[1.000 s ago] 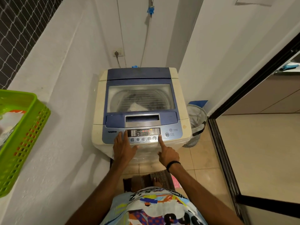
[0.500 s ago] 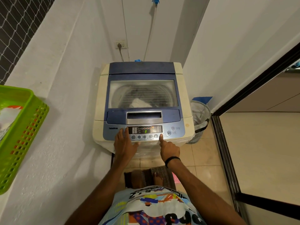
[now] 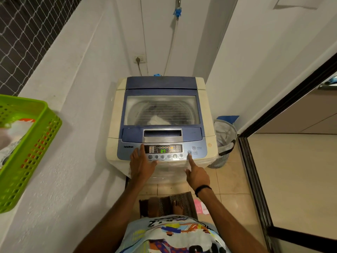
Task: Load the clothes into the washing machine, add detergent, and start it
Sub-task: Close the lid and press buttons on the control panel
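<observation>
A top-loading washing machine (image 3: pixel 116 125) with a blue lid stands against the back wall. Its lid is closed, and clothes (image 3: pixel 157 120) show through the clear window. The control panel (image 3: pixel 198 152) at the front shows a green "37". My left hand (image 3: pixel 141 164) rests flat on the panel's left part with fingers straight. My right hand (image 3: pixel 197 173) points with its index finger, whose tip is on the start/pause button (image 3: pixel 189 153); the other fingers are curled.
A green plastic basket (image 3: pixel 36 139) sits on the white ledge at left. A grey laundry hamper (image 3: pixel 226 141) stands on the floor right of the machine. A dark door frame (image 3: pixel 255 179) runs along the right. A patterned mat (image 3: pixel 169 203) lies at my feet.
My right index finger moved right, from the row of round buttons to the start/pause button. The display changed to a green "37". My left hand stayed on the panel.
</observation>
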Motion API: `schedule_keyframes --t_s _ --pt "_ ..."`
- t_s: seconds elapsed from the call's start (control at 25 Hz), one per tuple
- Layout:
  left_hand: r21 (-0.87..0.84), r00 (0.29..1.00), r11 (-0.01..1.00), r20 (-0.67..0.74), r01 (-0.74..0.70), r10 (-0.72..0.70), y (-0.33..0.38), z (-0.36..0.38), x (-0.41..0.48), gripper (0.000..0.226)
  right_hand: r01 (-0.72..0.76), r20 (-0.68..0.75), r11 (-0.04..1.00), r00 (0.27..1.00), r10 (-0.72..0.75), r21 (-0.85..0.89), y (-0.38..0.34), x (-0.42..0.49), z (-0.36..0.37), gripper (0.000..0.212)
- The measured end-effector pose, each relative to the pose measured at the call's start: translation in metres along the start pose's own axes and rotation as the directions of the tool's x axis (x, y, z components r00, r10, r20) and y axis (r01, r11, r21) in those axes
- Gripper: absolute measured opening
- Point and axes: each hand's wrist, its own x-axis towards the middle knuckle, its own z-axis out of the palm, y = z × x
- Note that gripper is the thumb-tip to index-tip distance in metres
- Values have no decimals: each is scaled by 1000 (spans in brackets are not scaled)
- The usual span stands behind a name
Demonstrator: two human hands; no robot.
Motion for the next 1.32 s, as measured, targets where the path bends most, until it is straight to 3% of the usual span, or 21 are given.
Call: schedule_keyframes --t_s 0.16,0.52,1.04,1.32 --pt "-46 997 996 -26 -76 74 11 4 -4 96 -30 -14 999 999 30 17 10 10 -7 76" --pt "69 994 991 27 -110 109 29 12 4 94 -27 43 996 999 31 -86 7 8 -11 93" --pt "190 996 977 41 -91 84 20 11 16 110 -24 85 984 996 39 -174 0 16 -20 90" --pt "237 999 971 36 -43 35 11 8 22 108 -43 116 978 991 67 -202 -1 26 -26 83"
